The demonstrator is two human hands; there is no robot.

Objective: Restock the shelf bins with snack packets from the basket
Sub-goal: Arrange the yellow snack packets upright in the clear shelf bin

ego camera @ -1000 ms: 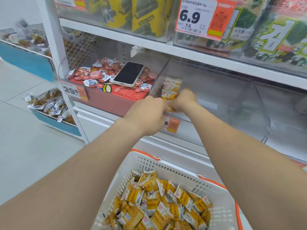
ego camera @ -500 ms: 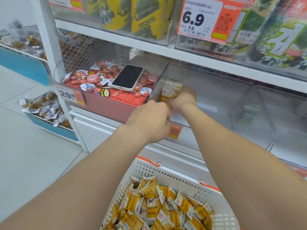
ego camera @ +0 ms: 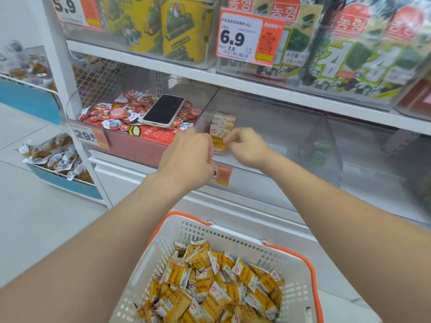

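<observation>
A white basket [ego camera: 235,233] with orange handles sits low in front of me, full of yellow snack packets [ego camera: 219,287]. In the clear shelf bin [ego camera: 291,145] a short row of the same packets [ego camera: 222,123] stands upright along its left wall. My right hand [ego camera: 248,148] pinches the right edge of the front packet [ego camera: 219,145] with thumb and forefinger. My left hand [ego camera: 189,157] is against that packet's left edge with its knuckles towards me. Its fingers are curled and hidden, so I cannot tell whether it holds anything.
A phone [ego camera: 164,110] lies on red snack cups [ego camera: 121,113] in the bin to the left, behind a 29.8 price tag [ego camera: 87,136]. Seaweed packs [ego camera: 349,54] fill the shelf above. More clear bins stand to the right. Low blue bins of wrapped snacks [ego camera: 53,157] stand at the left.
Both hands have drawn slightly apart, so the front packet now shows between them. The view has moved closer to the shelf.
</observation>
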